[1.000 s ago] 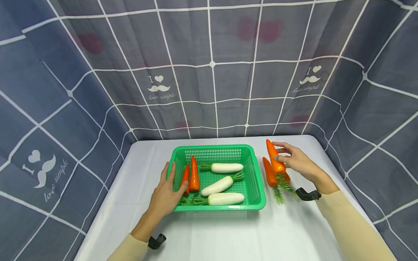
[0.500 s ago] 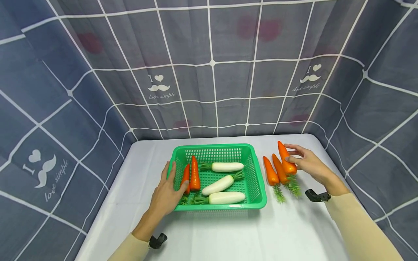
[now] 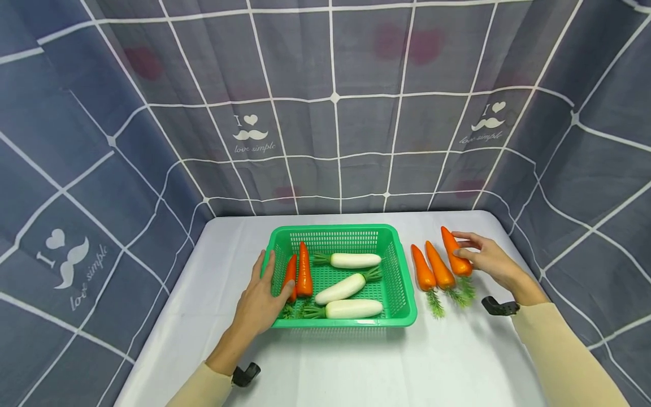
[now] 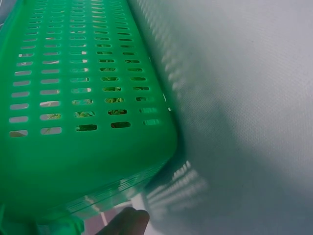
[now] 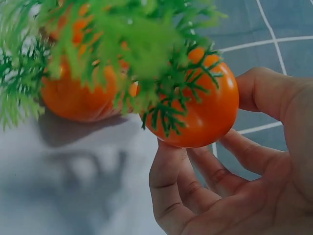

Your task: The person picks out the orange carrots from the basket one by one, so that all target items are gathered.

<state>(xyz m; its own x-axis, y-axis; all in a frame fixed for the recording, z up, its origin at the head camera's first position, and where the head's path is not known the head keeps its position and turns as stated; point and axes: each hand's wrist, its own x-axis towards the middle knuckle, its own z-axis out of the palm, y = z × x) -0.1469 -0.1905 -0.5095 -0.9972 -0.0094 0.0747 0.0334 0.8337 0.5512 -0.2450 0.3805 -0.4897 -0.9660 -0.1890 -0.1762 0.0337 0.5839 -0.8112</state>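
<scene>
On the right of the table, my right hand holds a carrot with green leaves, thumb on one side and fingers on the other. In the right wrist view the rounded end of that carrot sits between thumb and fingertips. Two more carrots, a middle one and a left one, lie beside it. My left hand rests at the left rim of a green basket, fingers straight and spread, thumb over the inside. The left wrist view shows the slotted basket wall and a dark fingertip.
Inside the basket lie two carrots, one upright-lying carrot and one partly behind my left thumb, plus three white radishes, such as the front one. A white cloth covers the table. A grey checked curtain surrounds it.
My right hand has moved rightward with its carrot, away from the basket, and a bit lower. The middle carrot, mostly hidden before, now shows fully. My left hand and the basket have stayed put.
</scene>
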